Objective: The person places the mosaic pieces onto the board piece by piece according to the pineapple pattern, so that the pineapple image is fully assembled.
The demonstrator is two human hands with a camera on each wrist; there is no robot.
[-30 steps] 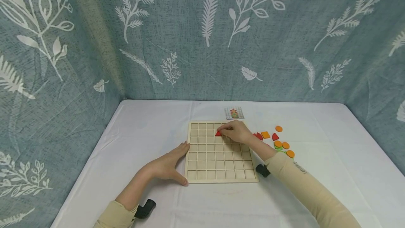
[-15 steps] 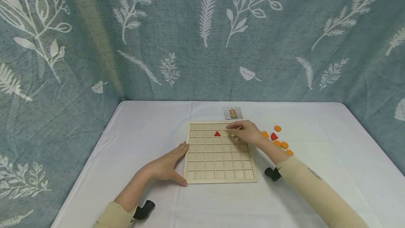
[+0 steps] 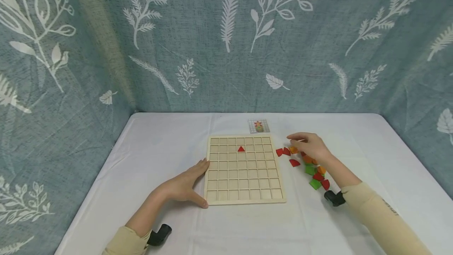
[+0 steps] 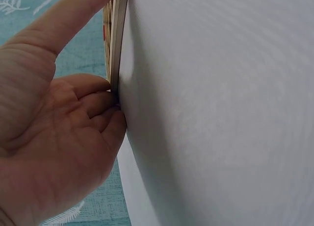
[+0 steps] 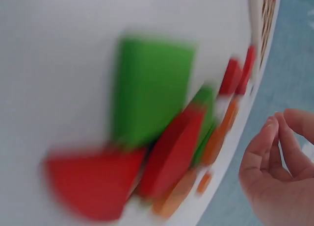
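Observation:
A light wooden grid board (image 3: 245, 185) lies on the white table. One red triangle (image 3: 241, 149) sits in a cell of its second row from the far side. My left hand (image 3: 182, 185) rests against the board's left edge, thumb and fingers spread; in the left wrist view its fingertips touch the board's side. To the right of the board, my right hand (image 3: 311, 146) hovers over loose pieces, fingers loosely bent, nothing visible between them. Beneath and beside it lie red quarter-circle pieces (image 3: 294, 163), orange pieces (image 3: 293, 150) and green squares (image 3: 315, 184).
A small picture card (image 3: 259, 126) with a gridded figure lies just beyond the board. Blue leaf-patterned cloth (image 3: 212, 42) hangs behind and beside the table (image 3: 170, 137). Black wrist devices (image 3: 159, 234) sit under both wrists.
The right hand has let go of the red triangle, which stays in its cell, and has moved right to the loose pieces. The left hand has kept its place at the board.

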